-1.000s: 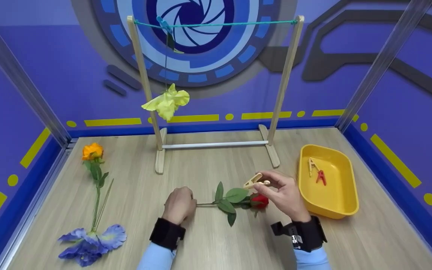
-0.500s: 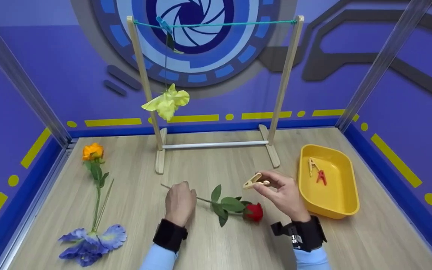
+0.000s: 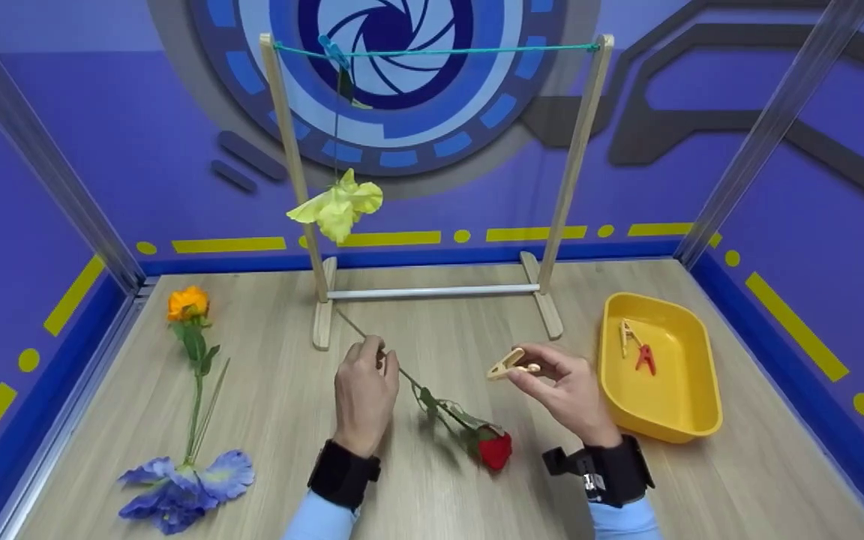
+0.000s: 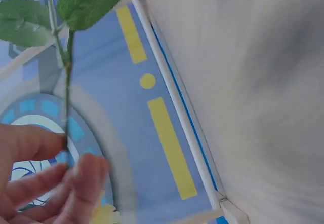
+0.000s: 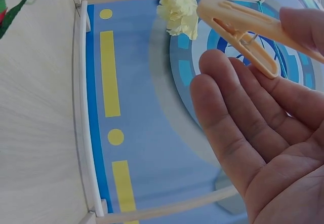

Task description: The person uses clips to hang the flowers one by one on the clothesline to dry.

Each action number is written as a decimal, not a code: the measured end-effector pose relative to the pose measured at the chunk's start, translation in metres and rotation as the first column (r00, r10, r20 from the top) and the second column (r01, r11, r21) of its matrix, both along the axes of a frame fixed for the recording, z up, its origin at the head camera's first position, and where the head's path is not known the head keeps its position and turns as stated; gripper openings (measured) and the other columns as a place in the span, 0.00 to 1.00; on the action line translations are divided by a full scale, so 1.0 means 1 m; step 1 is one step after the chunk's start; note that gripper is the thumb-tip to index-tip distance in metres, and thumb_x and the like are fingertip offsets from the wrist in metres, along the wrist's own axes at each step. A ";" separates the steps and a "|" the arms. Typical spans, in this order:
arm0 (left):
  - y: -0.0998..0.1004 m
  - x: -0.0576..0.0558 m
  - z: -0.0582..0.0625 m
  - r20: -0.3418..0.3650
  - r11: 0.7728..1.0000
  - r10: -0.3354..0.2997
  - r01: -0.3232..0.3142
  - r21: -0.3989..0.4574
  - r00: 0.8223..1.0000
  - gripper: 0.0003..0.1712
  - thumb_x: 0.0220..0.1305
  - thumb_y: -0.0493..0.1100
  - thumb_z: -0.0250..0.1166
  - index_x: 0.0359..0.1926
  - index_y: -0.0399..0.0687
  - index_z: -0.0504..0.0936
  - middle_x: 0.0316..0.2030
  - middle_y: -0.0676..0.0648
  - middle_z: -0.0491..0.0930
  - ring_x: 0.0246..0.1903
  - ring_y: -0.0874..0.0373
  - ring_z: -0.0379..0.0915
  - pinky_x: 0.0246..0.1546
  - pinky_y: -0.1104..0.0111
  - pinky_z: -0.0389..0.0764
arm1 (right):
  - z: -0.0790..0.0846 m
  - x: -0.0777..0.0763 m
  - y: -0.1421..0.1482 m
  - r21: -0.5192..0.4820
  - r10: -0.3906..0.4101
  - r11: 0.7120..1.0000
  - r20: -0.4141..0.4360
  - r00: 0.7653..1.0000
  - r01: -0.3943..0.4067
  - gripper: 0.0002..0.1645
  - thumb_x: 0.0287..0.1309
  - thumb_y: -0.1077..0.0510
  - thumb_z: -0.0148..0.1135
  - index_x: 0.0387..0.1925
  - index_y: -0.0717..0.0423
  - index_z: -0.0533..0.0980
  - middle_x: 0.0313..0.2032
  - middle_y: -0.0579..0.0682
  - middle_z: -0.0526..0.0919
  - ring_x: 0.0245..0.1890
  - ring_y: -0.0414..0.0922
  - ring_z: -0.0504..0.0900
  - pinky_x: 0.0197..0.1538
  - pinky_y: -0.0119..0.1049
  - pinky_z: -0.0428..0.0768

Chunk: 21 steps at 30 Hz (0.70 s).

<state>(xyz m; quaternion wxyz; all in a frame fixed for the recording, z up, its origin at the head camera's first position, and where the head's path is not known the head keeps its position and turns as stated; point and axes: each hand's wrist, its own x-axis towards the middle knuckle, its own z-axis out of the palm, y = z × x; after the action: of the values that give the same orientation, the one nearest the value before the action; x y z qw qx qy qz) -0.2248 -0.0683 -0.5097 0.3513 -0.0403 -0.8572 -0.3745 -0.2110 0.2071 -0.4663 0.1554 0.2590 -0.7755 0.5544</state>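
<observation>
My left hand (image 3: 366, 394) pinches the stem of a red rose (image 3: 495, 451), whose bloom points toward me and to the right while the bare stem end reaches up toward the rack's left foot. In the left wrist view the thumb and fingers close on the green rose stem (image 4: 67, 97), below its leaves. My right hand (image 3: 568, 390) holds a light orange clothespin (image 5: 248, 31) between thumb and fingers, left of the yellow tray. On the rack's teal line (image 3: 462, 51), a blue clothespin (image 3: 334, 52) holds a yellow flower (image 3: 338, 206) upside down.
A wooden rack (image 3: 578, 165) stands at the back of the table. At right, the yellow tray (image 3: 661, 424) contains a pale clothespin (image 3: 625, 339) and a red clothespin (image 3: 646, 360). On the left lie an orange flower (image 3: 188, 304) and a blue-purple flower (image 3: 184, 487).
My left hand has turned the rose: its stem end swung away toward the rack and its bloom came nearer me. The right hand has stayed almost still with the clothespin.
</observation>
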 end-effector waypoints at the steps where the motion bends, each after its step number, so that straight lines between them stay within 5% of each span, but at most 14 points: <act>1: 0.001 0.000 0.001 -0.027 1.000 -0.016 0.017 0.019 1.000 0.05 0.62 0.30 0.71 0.36 0.36 0.82 0.28 0.43 0.80 0.27 0.53 0.81 0.26 0.62 0.82 | 0.000 0.000 0.000 0.002 -0.002 1.000 -0.001 1.000 0.002 0.16 0.57 0.72 0.71 0.48 0.67 0.84 0.39 0.58 0.89 0.39 0.40 0.87 0.44 0.26 0.84; 9: 0.006 0.000 0.007 -0.150 0.961 -0.200 0.224 0.162 0.968 0.14 0.64 0.27 0.68 0.45 0.36 0.72 0.33 0.43 0.81 0.30 0.54 0.83 0.30 0.63 0.85 | -0.002 0.000 -0.005 0.009 0.010 1.000 -0.006 1.000 -0.010 0.16 0.57 0.74 0.71 0.48 0.67 0.84 0.39 0.58 0.89 0.39 0.36 0.86 0.43 0.27 0.84; 17: 0.005 0.001 0.034 -0.065 0.804 -0.347 0.332 0.493 0.936 0.19 0.64 0.27 0.68 0.52 0.33 0.70 0.36 0.42 0.84 0.34 0.52 0.83 0.36 0.68 0.84 | 0.002 0.000 -0.008 -0.003 0.020 1.000 0.012 1.000 -0.020 0.16 0.57 0.73 0.70 0.49 0.67 0.84 0.40 0.59 0.89 0.39 0.38 0.86 0.43 0.28 0.85; 19: 0.004 -0.001 0.042 -0.065 0.788 -0.369 0.349 0.506 0.927 0.17 0.64 0.27 0.68 0.51 0.32 0.72 0.36 0.42 0.84 0.34 0.53 0.83 0.35 0.69 0.84 | 0.004 0.001 -0.008 -0.001 0.028 1.000 0.005 1.000 -0.028 0.16 0.58 0.72 0.70 0.49 0.67 0.83 0.40 0.59 0.89 0.39 0.39 0.86 0.43 0.29 0.85; 21: 0.004 -0.003 0.052 -0.077 0.795 -0.387 0.375 0.476 0.919 0.15 0.64 0.27 0.68 0.50 0.33 0.75 0.36 0.42 0.84 0.34 0.53 0.83 0.36 0.68 0.84 | 0.006 0.001 -0.008 0.001 0.030 1.000 -0.007 1.000 -0.030 0.16 0.58 0.72 0.71 0.50 0.66 0.83 0.40 0.59 0.89 0.39 0.40 0.86 0.43 0.29 0.85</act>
<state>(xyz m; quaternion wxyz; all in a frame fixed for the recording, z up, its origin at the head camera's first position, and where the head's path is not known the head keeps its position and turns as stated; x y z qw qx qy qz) -0.2279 -0.0643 -0.4577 0.2569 -0.1186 -0.7152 -0.6391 -0.2103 0.1995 -0.4599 0.1497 0.2724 -0.7713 0.5553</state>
